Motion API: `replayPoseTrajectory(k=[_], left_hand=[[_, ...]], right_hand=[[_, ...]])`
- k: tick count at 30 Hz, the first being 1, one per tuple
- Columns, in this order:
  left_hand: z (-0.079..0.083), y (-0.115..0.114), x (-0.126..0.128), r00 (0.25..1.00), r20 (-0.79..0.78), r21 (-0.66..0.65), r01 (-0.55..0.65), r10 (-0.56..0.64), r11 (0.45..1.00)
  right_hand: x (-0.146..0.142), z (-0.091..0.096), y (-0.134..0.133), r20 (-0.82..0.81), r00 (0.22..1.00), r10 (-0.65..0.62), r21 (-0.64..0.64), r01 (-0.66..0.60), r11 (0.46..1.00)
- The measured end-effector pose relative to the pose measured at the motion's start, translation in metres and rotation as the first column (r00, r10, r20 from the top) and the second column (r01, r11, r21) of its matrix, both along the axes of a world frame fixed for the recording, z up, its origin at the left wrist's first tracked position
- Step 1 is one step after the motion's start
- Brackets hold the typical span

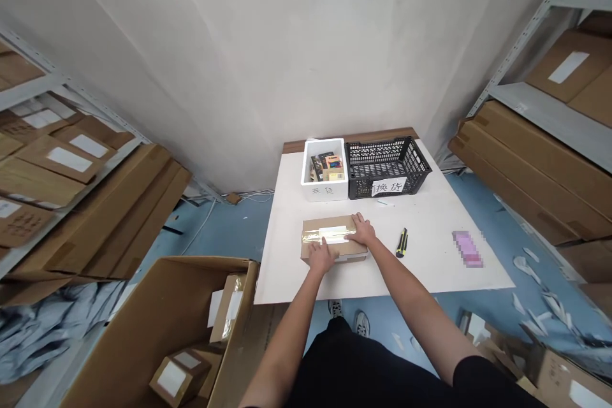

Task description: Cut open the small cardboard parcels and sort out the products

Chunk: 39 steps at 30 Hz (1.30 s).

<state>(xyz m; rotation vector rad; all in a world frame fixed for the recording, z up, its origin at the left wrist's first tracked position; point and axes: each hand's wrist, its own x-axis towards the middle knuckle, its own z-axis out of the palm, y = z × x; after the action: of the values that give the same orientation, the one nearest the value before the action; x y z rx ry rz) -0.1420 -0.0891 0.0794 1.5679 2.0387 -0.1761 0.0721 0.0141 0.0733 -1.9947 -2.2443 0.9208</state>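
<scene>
A taped cardboard box (313, 229) with a white label (333, 234) and shiny clear tape lies at the near middle of the table. My left hand (321, 256) holds its front side, fingers on the top and thumb by the label. At the box's right end, my right hand (362, 231) grips the top edge. To the right of that hand lies a black and yellow utility knife (401, 243). Behind the box stand a white foam box (326, 190) with small packages in it and a black plastic crate (389, 172) bearing a paper sign.
The white table (282, 255) stands near a pale wall. A large open carton (157, 293) with smaller boxes is at its left. A blurred pink item (467, 248) lies at the table's right. Shelves (568, 115) of cartons flank both sides; scraps and boxes litter the floor.
</scene>
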Motion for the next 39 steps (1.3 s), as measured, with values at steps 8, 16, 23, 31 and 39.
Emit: replayPoseTrajectory(k=[8,16,23,31,39], left_hand=[[0.006,0.098,-0.008,0.928,0.038,-0.007,0.371,-0.371,0.928],[0.011,0.155,0.007,0.882,0.026,-0.057,0.471,-0.470,0.880],[0.009,0.141,-0.008,0.880,0.020,-0.040,0.474,-0.474,0.879],[0.008,0.120,0.018,0.893,-0.045,-0.132,0.438,-0.447,0.889],[0.011,0.118,0.025,0.886,-0.090,-0.199,0.432,-0.455,0.880]], right_hand=[[0.013,0.001,-0.067,0.212,0.935,-0.285,0.214,0.240,0.947],[0.046,0.015,-0.066,0.124,0.967,-0.223,0.080,0.215,0.973],[0.122,0.012,-0.044,-0.002,0.910,-0.415,0.124,0.412,0.903],[0.214,-0.062,-0.038,0.064,0.776,-0.628,-0.143,0.629,0.764],[0.201,-0.122,-0.026,0.038,0.728,-0.685,-0.324,0.657,0.681]])
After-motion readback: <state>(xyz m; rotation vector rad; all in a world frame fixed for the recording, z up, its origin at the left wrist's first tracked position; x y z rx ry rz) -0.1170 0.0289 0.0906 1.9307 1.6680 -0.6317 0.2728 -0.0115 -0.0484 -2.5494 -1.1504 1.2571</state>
